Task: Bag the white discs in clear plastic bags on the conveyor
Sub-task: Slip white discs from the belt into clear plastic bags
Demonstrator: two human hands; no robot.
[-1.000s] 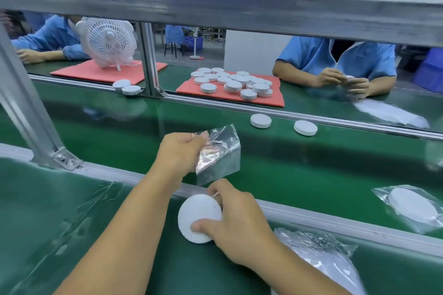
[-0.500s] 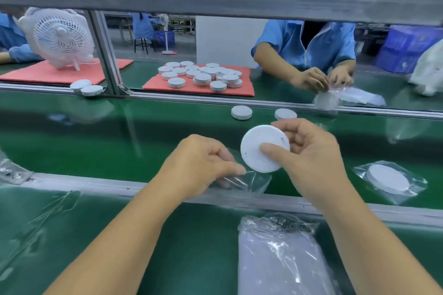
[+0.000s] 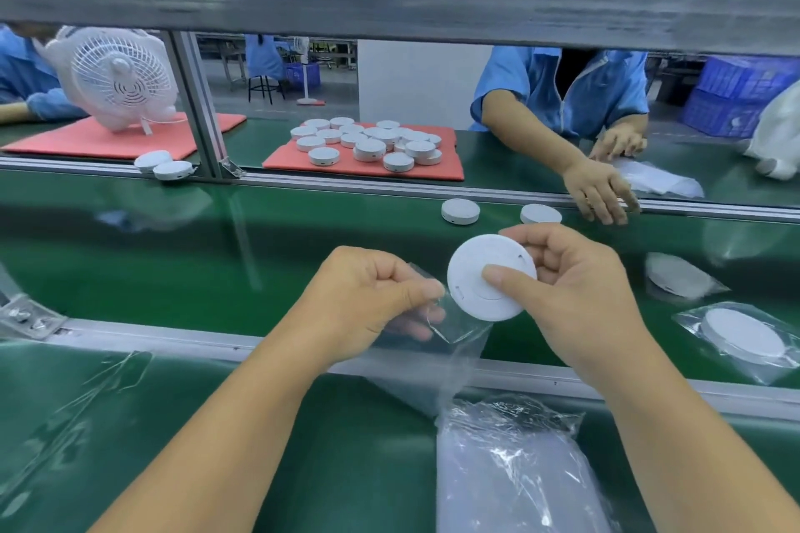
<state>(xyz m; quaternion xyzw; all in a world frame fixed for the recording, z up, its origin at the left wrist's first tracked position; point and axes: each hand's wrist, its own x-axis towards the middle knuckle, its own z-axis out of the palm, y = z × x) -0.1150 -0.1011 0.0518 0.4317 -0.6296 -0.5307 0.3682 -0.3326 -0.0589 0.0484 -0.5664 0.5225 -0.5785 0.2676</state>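
Note:
My right hand [image 3: 575, 294] holds a white disc [image 3: 472, 290] by its rim, thumb on its face, above the green conveyor [image 3: 173, 255]. My left hand [image 3: 368, 303] pinches the mouth of a clear plastic bag [image 3: 437, 359] that hangs just left of and below the disc. The disc's lower edge touches the bag's opening. Two bare discs [image 3: 460, 211] lie on the belt behind my hands. Two bagged discs [image 3: 744, 338] lie on the belt at the right.
A stack of clear bags [image 3: 515, 472] lies on the near bench below my right arm. Across the belt, a red mat [image 3: 437, 169] carries several discs, and a person's hand [image 3: 601, 190] reaches over the far rail. A white fan [image 3: 121, 78] stands far left.
The disc has tilted and come down against the bag's mouth. My left hand has spread the bag open beneath it. The person opposite has stretched a hand out over the far rail.

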